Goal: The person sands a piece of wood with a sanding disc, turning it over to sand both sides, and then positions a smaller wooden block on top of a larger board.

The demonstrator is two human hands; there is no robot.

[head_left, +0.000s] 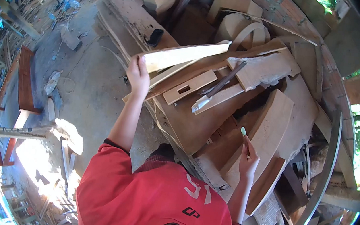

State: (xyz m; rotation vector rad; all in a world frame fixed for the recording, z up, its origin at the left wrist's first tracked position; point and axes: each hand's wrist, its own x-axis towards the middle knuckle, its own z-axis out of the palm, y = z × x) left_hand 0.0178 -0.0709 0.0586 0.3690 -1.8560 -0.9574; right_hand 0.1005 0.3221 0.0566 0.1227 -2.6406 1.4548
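While the left hand [138, 75] held one pale board [189, 55] near its lower left end, fingers clamped on the wood, the board slanted up over the near edge of the cluttered work surface [187, 129], its far end reaching in above the stacked timber. Left of that edge, bare concrete floor [93, 70] gave open room beside the left arm; on the opposite side, a brick wall [305, 26] and leaning wood crowded close behind the pile. The right hand [250, 156] was near the right part of the pile, its fingers closed on one slim object [244, 131] whose pale green tip pointed upward, just beside one broad curved piece [272, 126]. Between the hands lay one block [189, 87] with a single slot cut through it, one long dark tool [225, 81] with a pale end, and one rough-edged board [263, 71], against which the tool's upper part lay or overlapped; whether they touched could not be told. One small black object [155, 37] sat beyond the held board.
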